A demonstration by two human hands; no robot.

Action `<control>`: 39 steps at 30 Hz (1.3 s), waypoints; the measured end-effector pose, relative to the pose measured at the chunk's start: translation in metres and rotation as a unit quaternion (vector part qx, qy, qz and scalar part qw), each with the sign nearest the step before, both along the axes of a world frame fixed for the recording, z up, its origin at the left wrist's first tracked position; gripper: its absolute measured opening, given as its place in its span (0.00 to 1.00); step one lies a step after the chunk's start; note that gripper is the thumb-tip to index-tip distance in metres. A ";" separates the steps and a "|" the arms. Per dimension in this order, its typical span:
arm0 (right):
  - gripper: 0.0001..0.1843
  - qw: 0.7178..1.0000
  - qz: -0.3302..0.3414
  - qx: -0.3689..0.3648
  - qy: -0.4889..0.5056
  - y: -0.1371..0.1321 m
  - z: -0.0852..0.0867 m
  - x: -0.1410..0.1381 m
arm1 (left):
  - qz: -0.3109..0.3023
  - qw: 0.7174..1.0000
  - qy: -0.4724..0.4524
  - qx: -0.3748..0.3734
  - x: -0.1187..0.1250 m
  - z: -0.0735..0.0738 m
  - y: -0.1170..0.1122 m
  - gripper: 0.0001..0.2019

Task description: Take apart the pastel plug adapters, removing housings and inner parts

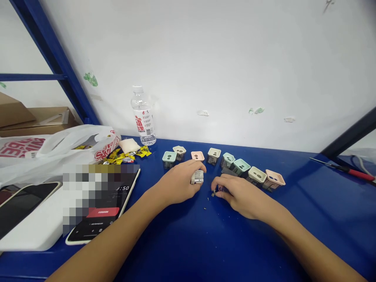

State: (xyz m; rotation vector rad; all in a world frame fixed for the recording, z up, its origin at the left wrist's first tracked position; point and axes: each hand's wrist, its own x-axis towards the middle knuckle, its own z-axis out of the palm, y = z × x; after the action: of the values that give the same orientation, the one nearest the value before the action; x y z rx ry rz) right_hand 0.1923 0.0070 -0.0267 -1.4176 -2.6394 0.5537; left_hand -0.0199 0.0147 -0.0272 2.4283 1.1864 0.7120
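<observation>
My left hand [180,180] is closed around a pale two-hole pencil sharpener [198,177], turned on its side so a clear and grey part faces right. To its right, my right hand [237,192] pinches a small metal-coloured piece [214,193] between thumb and fingertips, just above the table. Something dark purple [222,188] shows inside the curled fingers; its kind is unclear. Behind the hands stand several pencil sharpeners with pastel tops, including a mint one [169,157], a pink one [197,156], a cream one [214,155] and another pink one [274,178]. Tiny dark bits [205,208] lie between the hands.
A water bottle [143,117] stands near the wall. Left are a plastic bag [73,143], yellow wrapped packets [119,157], a lit phone [108,207], a white box-like object [38,231] and another phone [26,203]. A red-handled screwdriver [357,173] lies far right on the blue table [188,250].
</observation>
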 end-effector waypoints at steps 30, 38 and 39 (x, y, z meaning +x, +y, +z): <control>0.10 0.995 0.084 0.044 -0.044 -0.002 0.001 0.000 | 0.006 0.999 0.036 -0.028 -0.001 0.000 0.000 0.13; 0.13 0.994 0.089 0.058 0.001 -0.001 -0.001 0.002 | 0.003 0.999 0.039 -0.027 -0.001 -0.001 0.001 0.13; 0.14 0.994 0.091 0.062 0.001 -0.001 0.000 0.002 | 0.002 0.999 0.039 -0.027 -0.001 0.000 0.001 0.13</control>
State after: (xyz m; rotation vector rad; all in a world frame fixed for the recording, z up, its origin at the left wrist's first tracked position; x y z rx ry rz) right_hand 0.1943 0.0060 -0.0272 -1.1491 -2.7658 0.3983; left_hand -0.0213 0.0155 -0.0277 2.4302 1.2254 0.5837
